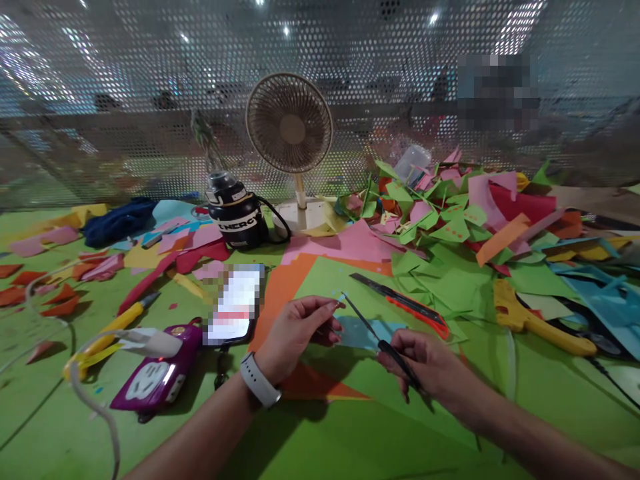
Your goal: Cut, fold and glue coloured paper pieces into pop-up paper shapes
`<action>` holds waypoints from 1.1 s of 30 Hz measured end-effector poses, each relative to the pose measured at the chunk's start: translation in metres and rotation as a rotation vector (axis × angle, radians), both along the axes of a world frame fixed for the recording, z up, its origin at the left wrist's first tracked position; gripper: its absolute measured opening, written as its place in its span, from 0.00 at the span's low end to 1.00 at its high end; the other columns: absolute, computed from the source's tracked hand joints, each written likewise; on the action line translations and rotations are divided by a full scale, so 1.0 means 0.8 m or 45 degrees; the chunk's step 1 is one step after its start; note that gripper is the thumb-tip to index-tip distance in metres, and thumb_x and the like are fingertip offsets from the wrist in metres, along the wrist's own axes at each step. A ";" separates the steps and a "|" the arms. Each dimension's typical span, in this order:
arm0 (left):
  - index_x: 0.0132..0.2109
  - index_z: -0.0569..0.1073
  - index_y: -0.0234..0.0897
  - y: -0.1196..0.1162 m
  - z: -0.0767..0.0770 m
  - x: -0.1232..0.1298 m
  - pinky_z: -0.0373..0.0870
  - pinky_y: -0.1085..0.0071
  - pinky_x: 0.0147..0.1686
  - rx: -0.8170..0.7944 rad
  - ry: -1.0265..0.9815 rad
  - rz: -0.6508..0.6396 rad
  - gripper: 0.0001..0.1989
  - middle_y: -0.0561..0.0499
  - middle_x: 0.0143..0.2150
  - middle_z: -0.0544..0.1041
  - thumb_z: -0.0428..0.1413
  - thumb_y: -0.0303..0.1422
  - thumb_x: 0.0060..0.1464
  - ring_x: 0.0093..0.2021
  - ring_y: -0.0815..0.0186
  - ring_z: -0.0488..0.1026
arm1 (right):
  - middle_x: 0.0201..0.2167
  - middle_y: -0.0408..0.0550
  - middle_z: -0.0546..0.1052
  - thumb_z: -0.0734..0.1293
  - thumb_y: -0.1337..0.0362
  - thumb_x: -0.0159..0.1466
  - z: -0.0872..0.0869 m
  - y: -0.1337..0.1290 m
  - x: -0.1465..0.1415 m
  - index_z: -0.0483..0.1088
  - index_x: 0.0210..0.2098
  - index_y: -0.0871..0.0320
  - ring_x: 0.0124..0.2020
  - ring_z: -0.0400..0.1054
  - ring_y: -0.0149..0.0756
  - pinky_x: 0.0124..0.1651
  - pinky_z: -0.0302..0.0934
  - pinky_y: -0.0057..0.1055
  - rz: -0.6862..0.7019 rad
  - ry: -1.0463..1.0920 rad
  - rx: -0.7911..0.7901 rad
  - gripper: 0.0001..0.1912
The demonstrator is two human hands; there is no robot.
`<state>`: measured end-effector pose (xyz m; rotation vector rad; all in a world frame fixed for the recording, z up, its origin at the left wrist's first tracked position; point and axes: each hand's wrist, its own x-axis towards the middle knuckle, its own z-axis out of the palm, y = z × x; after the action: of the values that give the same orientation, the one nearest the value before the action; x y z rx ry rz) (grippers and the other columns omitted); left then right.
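Observation:
My right hand is closed around the black handle of a pair of scissors. The slim metal blades point up and left, with their tip close to the fingertips of my left hand. Thumb and fingers of that hand are pinched together; whatever is between them is too small to make out. Beneath both hands lies a strip of light blue paper, partly covered, over green paper and orange paper. A cutter knife with a black and orange-red body rests just beyond the scissors.
Left are a phone, a purple power strip with a plugged-in white adapter, and a yellow tool. Behind stand a black bottle and a fan. Paper scraps heap up right, near a yellow glue gun.

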<state>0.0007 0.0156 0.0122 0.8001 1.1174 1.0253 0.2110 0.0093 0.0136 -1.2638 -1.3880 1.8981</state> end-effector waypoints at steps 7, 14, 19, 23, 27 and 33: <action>0.37 0.75 0.34 0.000 0.000 0.000 0.68 0.75 0.25 0.016 0.037 -0.015 0.12 0.52 0.24 0.76 0.62 0.39 0.48 0.21 0.72 0.71 | 0.16 0.33 0.60 0.75 0.49 0.46 -0.001 -0.001 0.002 0.62 0.22 0.58 0.15 0.52 0.19 0.17 0.54 0.19 0.005 0.001 0.017 0.23; 0.36 0.74 0.34 0.000 0.004 0.002 0.69 0.74 0.25 0.005 0.029 0.044 0.14 0.53 0.24 0.76 0.63 0.40 0.46 0.21 0.72 0.71 | 0.16 0.33 0.61 0.74 0.47 0.46 -0.001 0.000 0.003 0.62 0.23 0.58 0.15 0.54 0.20 0.17 0.54 0.20 0.016 -0.027 0.028 0.24; 0.37 0.75 0.34 0.001 0.006 0.002 0.69 0.75 0.25 0.019 -0.002 0.079 0.15 0.53 0.24 0.76 0.63 0.41 0.46 0.21 0.72 0.71 | 0.14 0.36 0.65 0.71 0.44 0.49 0.007 -0.001 0.004 0.62 0.23 0.59 0.15 0.55 0.21 0.18 0.52 0.20 0.053 -0.081 0.036 0.24; 0.37 0.76 0.33 -0.001 0.006 0.003 0.69 0.74 0.25 0.010 -0.017 0.066 0.16 0.52 0.24 0.76 0.64 0.40 0.45 0.21 0.72 0.71 | 0.15 0.35 0.63 0.73 0.44 0.46 0.013 -0.003 0.002 0.61 0.23 0.58 0.15 0.56 0.22 0.17 0.52 0.21 0.063 -0.067 0.017 0.25; 0.37 0.76 0.33 -0.002 0.005 0.005 0.69 0.74 0.24 -0.008 -0.059 0.021 0.15 0.52 0.23 0.76 0.64 0.39 0.44 0.21 0.72 0.71 | 0.16 0.34 0.61 0.73 0.46 0.47 0.009 -0.004 0.001 0.60 0.22 0.58 0.15 0.55 0.21 0.18 0.55 0.20 0.079 -0.009 0.014 0.25; 0.36 0.77 0.33 -0.002 0.003 0.003 0.68 0.76 0.23 -0.006 -0.154 -0.012 0.14 0.51 0.23 0.77 0.65 0.37 0.44 0.20 0.72 0.71 | 0.19 0.35 0.60 0.74 0.47 0.48 -0.003 -0.003 0.003 0.61 0.23 0.58 0.18 0.57 0.22 0.22 0.62 0.21 0.096 0.050 0.012 0.24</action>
<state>0.0031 0.0139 0.0146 0.7292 1.0119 1.0488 0.2136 0.0066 0.0109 -1.1791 -1.4416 1.9527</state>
